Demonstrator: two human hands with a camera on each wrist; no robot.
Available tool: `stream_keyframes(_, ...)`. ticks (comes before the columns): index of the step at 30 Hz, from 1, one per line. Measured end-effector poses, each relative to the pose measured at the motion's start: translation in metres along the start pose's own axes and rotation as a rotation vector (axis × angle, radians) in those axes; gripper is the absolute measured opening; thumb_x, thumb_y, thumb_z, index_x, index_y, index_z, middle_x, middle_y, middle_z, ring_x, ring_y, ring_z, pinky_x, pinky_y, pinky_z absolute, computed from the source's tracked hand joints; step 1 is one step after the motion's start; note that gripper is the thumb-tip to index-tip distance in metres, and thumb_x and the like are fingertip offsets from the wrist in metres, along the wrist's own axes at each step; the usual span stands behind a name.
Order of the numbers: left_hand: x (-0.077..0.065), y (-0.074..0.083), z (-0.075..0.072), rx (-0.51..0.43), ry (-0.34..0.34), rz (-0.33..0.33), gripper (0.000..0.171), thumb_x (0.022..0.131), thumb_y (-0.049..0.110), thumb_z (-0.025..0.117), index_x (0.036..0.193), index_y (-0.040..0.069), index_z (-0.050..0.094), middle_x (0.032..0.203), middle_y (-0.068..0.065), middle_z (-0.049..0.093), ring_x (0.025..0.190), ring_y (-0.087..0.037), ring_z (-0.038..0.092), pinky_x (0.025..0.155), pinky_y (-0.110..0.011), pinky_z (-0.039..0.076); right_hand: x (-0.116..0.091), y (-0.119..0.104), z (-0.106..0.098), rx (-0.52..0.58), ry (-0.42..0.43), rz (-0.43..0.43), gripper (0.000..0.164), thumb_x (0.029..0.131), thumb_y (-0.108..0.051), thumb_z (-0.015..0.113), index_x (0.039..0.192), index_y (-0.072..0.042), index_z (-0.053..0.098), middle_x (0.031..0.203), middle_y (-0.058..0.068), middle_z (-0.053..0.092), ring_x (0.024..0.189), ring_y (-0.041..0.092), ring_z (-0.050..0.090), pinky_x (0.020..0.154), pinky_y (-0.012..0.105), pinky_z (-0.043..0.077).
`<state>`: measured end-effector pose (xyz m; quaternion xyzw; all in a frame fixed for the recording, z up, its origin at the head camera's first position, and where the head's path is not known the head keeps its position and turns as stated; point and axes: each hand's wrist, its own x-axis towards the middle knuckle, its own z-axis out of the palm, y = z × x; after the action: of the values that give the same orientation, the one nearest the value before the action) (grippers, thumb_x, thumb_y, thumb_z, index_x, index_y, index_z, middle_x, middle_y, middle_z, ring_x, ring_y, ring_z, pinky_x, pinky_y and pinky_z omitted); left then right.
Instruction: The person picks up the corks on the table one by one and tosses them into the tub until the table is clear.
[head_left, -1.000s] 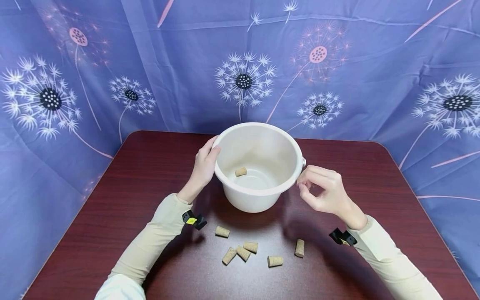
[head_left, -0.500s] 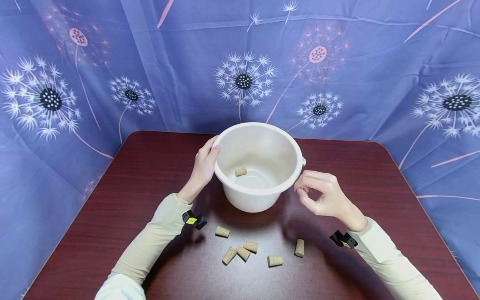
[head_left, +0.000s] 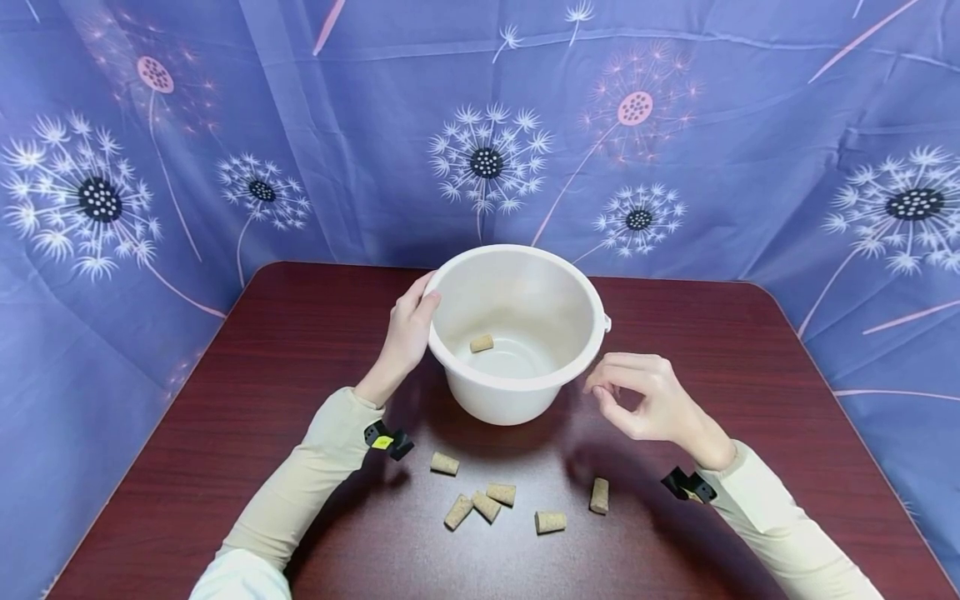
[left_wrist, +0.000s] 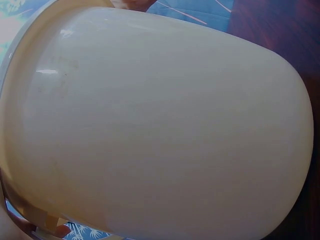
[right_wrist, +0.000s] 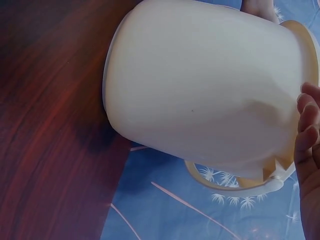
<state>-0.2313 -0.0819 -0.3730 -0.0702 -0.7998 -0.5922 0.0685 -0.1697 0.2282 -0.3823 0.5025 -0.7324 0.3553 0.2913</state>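
A person in pale sleeves (head_left: 307, 483) steadies a white bucket (head_left: 506, 404) on a dark red wood-grain table (head_left: 217, 442), the left hand (head_left: 407, 327) clamped on the near-left part of its rim, the thumb over the edge. The right hand (head_left: 643, 396) hangs just outside the opposite side, a little below the rim, its fingers loosely bent in a loop with the thumb; whether the fingertips meet, or brush the bucket, cannot be told. One cork (head_left: 482, 343) lies on its side inside the bucket, at the left of the floor. Six more corks (head_left: 551, 522) lie on the table in front: three huddle close together, one rests behind them nearer the bucket, and two lie farther right, apart from each other. Black wrist devices (head_left: 387, 438) sit at both cuffs. The right wrist view catches the bucket's curved handle (right_wrist: 235, 191), hanging along the far side. Blue cloth (head_left: 375, 108) printed with white and pink dandelions rises behind the table and on both sides.
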Motion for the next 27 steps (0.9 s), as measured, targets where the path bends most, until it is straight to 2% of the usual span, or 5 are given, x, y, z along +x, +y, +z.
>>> stream_keyframes(7,0.0,0.0,0.0,0.009,0.008,0.001,0.044,0.098,0.02,0.043,0.14,0.01,0.051,0.134,-0.014,0.059,0.115,-0.031,0.06,0.098,-0.044,0.048,0.0,-0.002,0.001,0.015,-0.004,-0.013,0.019,0.069,0.003,0.054,0.076,-0.009,0.067,0.067,-0.004,0.057,0.059,0.003,0.047,0.059,0.004,0.033)
stream_keyframes(12,0.0,0.0,0.0,0.01,0.009,0.004,0.044,0.098,0.019,0.043,0.139,0.01,0.052,0.135,-0.014,0.058,0.115,-0.031,0.06,0.098,-0.043,0.048,-0.007,0.0,0.002,0.023,-0.027,-0.012,0.02,0.07,0.002,0.055,0.079,-0.009,0.069,0.069,-0.003,0.061,0.062,0.001,0.05,0.056,0.012,0.04)
stream_keyframes(15,0.0,0.0,0.0,0.003,0.007,0.011,0.043,0.098,0.019,0.043,0.14,0.01,0.051,0.135,-0.014,0.058,0.115,-0.031,0.059,0.098,-0.044,0.048,-0.011,0.002,0.002,0.045,-0.063,-0.004,0.021,0.071,0.002,0.056,0.082,-0.01,0.07,0.072,-0.003,0.063,0.064,0.001,0.053,0.057,0.016,0.044)
stream_keyframes(20,0.0,0.0,0.0,0.004,0.003,0.015,0.043,0.098,0.018,0.042,0.14,0.009,0.051,0.135,-0.015,0.058,0.115,-0.031,0.059,0.099,-0.044,0.048,-0.016,0.002,0.002,0.079,-0.144,0.016,0.028,0.069,0.005,0.059,0.086,-0.013,0.07,0.078,-0.005,0.065,0.066,0.001,0.055,0.061,0.011,0.044)
stream_keyframes(27,0.0,-0.001,0.0,0.0,0.001,0.009,0.043,0.099,0.018,0.042,0.14,0.009,0.051,0.136,-0.014,0.057,0.117,-0.03,0.059,0.099,-0.044,0.047,-0.017,-0.002,0.0,0.082,-0.238,0.075,0.031,0.071,0.006,0.062,0.09,-0.017,0.07,0.08,-0.008,0.064,0.068,0.0,0.054,0.059,0.016,0.044)
